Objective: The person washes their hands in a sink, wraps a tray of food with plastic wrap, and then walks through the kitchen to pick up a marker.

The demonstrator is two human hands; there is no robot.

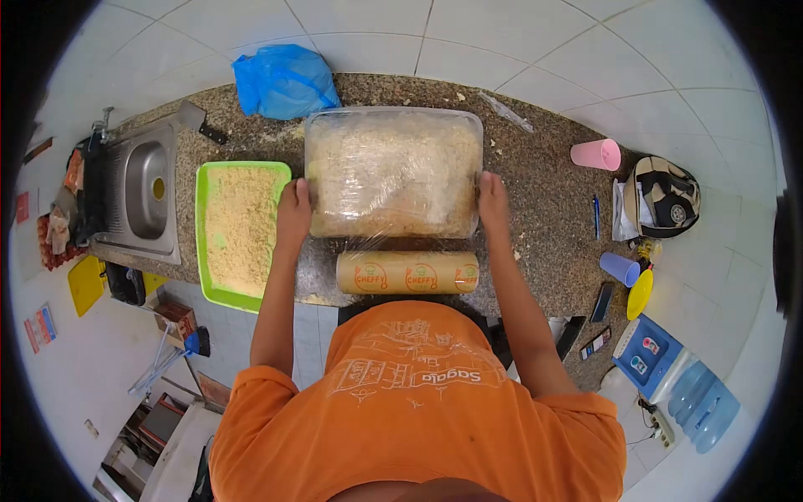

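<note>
A large clear container [393,171] full of pale crumbs stands on the granite counter [548,209], covered with cling film. My left hand [294,209] presses against its left side and my right hand [492,201] against its right side. A roll of cling film [407,273] lies on the counter's near edge, just in front of the container and between my arms.
A green tray [201,226] of crumbs sits left of the container, beside a steel sink [146,191]. A blue plastic bag [283,81] lies behind. To the right are a pink cup [597,154], a blue cup [619,268], a pen [595,216] and a helmet [665,197].
</note>
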